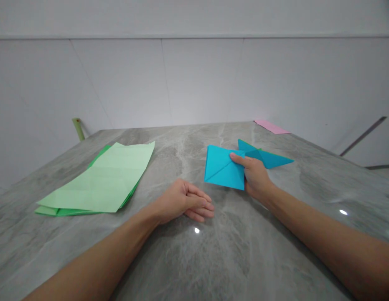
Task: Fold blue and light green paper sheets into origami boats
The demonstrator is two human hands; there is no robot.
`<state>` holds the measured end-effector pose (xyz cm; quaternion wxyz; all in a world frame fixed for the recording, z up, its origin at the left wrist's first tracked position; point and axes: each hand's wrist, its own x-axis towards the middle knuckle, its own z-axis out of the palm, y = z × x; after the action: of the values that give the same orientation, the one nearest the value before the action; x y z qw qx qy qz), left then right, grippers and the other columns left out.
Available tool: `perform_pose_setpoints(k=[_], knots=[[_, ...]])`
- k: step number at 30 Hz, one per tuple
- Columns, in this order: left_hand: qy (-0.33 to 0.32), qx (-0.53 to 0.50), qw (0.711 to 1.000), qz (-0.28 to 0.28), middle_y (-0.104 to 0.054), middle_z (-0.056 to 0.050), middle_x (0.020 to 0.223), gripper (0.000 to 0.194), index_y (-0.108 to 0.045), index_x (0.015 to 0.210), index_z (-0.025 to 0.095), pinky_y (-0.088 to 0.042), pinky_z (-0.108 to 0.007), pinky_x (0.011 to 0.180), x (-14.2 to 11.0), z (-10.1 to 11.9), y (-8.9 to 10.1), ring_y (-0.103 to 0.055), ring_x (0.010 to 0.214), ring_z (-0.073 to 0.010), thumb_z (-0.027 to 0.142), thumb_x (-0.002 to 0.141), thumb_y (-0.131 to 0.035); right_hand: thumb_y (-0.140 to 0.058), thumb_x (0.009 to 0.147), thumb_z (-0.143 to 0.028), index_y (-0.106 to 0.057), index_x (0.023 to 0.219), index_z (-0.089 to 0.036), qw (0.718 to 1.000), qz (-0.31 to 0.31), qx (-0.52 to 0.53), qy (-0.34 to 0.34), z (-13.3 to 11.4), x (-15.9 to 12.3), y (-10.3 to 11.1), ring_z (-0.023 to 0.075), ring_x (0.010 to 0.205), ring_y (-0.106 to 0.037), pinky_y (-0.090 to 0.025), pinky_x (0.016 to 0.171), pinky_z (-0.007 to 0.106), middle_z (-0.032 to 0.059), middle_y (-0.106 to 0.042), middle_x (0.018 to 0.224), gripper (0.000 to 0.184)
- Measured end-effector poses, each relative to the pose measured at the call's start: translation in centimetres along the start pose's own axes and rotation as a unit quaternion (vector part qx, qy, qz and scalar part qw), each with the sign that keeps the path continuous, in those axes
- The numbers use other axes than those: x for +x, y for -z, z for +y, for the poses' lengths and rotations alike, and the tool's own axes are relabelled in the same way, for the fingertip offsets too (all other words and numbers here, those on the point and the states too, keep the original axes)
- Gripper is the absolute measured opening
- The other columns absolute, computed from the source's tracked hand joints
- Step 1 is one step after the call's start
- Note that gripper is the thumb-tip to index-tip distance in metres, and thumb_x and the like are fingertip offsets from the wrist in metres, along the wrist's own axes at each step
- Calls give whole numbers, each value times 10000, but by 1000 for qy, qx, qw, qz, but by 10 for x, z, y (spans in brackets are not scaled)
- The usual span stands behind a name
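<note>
My right hand (257,174) pinches a folded blue paper square (224,169), thumb on top and fingers underneath. A diagonal crease crosses the square, which is raised a little off the table. Just behind that hand lies a second folded blue paper (272,159) with pointed ends and a thin green edge; the hand and the square cover part of it. My left hand (186,201) rests on its side near the table's middle, fingers loosely stretched out and holding nothing. It is apart from the blue paper.
On the left lies a stack of light and darker green paper sheets (103,179), the top one slightly wavy. A pink sheet (271,126) is at the far right edge of the grey marbled table (188,146). A white wall (194,83) stands behind.
</note>
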<state>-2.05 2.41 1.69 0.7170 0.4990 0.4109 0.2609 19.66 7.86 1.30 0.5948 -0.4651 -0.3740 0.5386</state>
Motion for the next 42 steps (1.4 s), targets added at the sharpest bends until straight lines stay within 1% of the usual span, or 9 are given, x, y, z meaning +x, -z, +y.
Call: perform_pose_setpoints(k=[4, 7, 11, 17, 26, 30, 35, 38, 42], knots=[[-7, -77, 997, -21, -724, -195, 1041, 347, -706, 935, 82, -585, -304, 681, 2, -1, -2, -724, 901, -273, 377, 759, -752, -748, 728, -459, -551, 495, -218, 968, 66, -138, 200, 3, -3, 4, 186, 579, -569, -480, 569, 332, 0, -569, 526, 389], [-46, -204, 978, -7, -699, -213, 1092, 498, -676, 1016, 64, -578, -373, 806, 7, 2, -1, -701, 972, -288, 530, 864, -586, -707, 797, -344, -750, 750, -254, 881, -117, -290, 356, 2, -17, -1, 218, 834, -625, -500, 780, 368, 32, -715, 873, 110], [-91, -248, 961, 84, -726, -167, 944, 330, -657, 976, 58, -583, -375, 822, 12, 4, 5, -711, 815, -217, 345, 953, -496, -623, 850, -209, -745, 1023, -310, 726, -317, -365, 490, 1, -27, -8, 216, 1004, -574, -479, 892, 425, 57, -672, 1134, 234], [-82, -204, 969, 116, -722, -150, 819, 219, -665, 883, 29, -608, -294, 702, 14, 3, 7, -697, 683, -173, 165, 933, -501, -618, 856, -223, -761, 909, -354, 674, -296, -376, 562, -6, -26, -4, 266, 1150, -470, -439, 951, 506, 18, -576, 1303, 202], [-99, -198, 963, 153, -732, -149, 788, 234, -681, 871, 33, -612, -303, 684, 15, 4, 7, -710, 672, -191, 173, 931, -504, -651, 853, -275, -754, 720, -278, 724, -300, -338, 522, -12, -42, -10, 284, 1196, -485, -383, 1017, 505, 33, -582, 1301, 168], [-127, -194, 946, 228, -741, -126, 824, 223, -663, 898, 57, -610, -274, 643, 15, 8, 10, -703, 659, -166, 159, 949, -472, -524, 911, -277, -643, 543, -203, 814, -239, -294, 440, -8, -39, -6, 251, 1074, -559, -412, 938, 433, 59, -637, 1156, 394], [-152, -184, 955, 177, -746, -110, 888, 219, -666, 981, 93, -611, -292, 677, 13, 7, 6, -712, 709, -171, 227, 959, -493, -638, 822, -483, -643, 874, -226, 962, -135, -158, 178, 9, -16, -4, 172, 716, -569, -449, 633, 295, 16, -628, 794, 262], [-145, -182, 967, 106, -741, -139, 930, 229, -675, 997, 78, -608, -329, 724, 13, 2, 3, -716, 790, -206, 251, 940, -537, -655, 773, -583, -635, 804, -197, 972, -205, -110, 42, 17, -9, -4, 161, 637, -557, -445, 597, 288, 14, -621, 704, 388], [-130, -190, 970, 75, -736, -166, 943, 233, -690, 956, 52, -599, -355, 759, 12, 0, 4, -711, 810, -231, 260, 891, -606, -692, 728, -590, -547, 616, -187, 966, -220, -135, 13, 19, -14, -4, 112, 493, -451, -372, 487, 256, -25, -505, 535, 442]])
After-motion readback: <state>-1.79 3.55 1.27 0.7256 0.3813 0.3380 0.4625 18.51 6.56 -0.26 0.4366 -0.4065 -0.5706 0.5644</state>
